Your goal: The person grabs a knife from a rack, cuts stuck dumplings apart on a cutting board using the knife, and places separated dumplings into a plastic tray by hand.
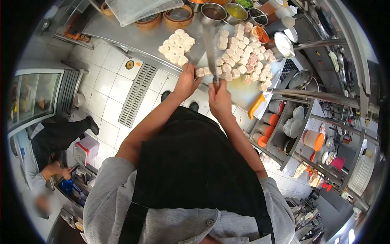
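Observation:
My right hand (pixel 219 97) is closed around the handle of a knife (pixel 210 49), whose blurred blade points away from me over the metal counter. At the counter's near edge, my left hand (pixel 188 82) has its fingers curled against a short row of pale chunks (pixel 202 72), just left of the blade. A heap of cream-white pieces (pixel 177 46) lies beyond my left hand. Right of the blade, many cut, pinkish-white chunks (pixel 239 57) are spread over a board (pixel 242 95). What the pieces are made of I cannot tell.
An orange-handled tool (pixel 256 106) lies at the board's right edge. Metal bowls (pixel 213 13), bamboo steamers (pixel 178 16) and squeeze bottles (pixel 271 7) line the back. Shelves with orange-lidded tubs (pixel 266 130) stand to the right. Another person (pixel 53 138) works at far left.

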`<state>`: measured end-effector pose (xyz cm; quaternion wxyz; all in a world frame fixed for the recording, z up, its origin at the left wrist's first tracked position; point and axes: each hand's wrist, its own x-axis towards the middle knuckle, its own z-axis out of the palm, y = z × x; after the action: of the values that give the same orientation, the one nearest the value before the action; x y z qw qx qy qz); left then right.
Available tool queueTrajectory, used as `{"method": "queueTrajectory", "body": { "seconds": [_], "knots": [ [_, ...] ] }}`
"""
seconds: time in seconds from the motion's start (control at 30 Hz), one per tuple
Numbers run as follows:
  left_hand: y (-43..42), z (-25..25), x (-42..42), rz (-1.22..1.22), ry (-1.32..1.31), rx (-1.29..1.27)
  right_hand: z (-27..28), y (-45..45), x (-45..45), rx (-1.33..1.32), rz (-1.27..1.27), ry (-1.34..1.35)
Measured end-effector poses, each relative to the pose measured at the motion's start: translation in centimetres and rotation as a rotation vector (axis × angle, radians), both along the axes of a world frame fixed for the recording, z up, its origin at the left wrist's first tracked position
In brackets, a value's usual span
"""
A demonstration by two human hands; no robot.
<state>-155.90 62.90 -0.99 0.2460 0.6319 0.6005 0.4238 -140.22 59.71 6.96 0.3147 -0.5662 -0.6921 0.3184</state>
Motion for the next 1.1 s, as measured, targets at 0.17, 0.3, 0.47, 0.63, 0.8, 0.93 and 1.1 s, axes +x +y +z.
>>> {"method": "queueTrajectory", "body": {
  "seconds": [0.17,0.3,0.47,0.63,0.8,0.93,1.1],
  "knots": [
    [0.1,0.2,-0.4,-0.038,-0.104,-0.056,-4.9,0.5,0.5,-0.11,0.077,-0.131],
    [0.7,0.6,-0.7,-0.064,-0.053,-0.065,-2.2,0.7,0.7,-0.148,0.096,-0.1],
    [0.4,0.3,-0.5,-0.082,-0.057,-0.045,0.5,-0.1,-0.1,-0.04,0.042,0.025],
    [0.3,0.5,-0.6,-0.071,-0.032,-0.09,-5.4,1.0,0.6,-0.15,0.075,-0.181],
    [0.2,1.1,0.0,-0.048,-0.018,-0.028,-2.3,0.8,1.2,-0.121,0.029,-0.034],
    [0.7,1.7,1.2,-0.071,0.235,0.163,0.0,0.9,2.6,-0.11,-0.028,0.049],
    [2.7,0.6,2.8,-0.122,0.451,0.217,-0.1,0.6,5.5,-0.2,-0.117,0.054]
  ]
}}
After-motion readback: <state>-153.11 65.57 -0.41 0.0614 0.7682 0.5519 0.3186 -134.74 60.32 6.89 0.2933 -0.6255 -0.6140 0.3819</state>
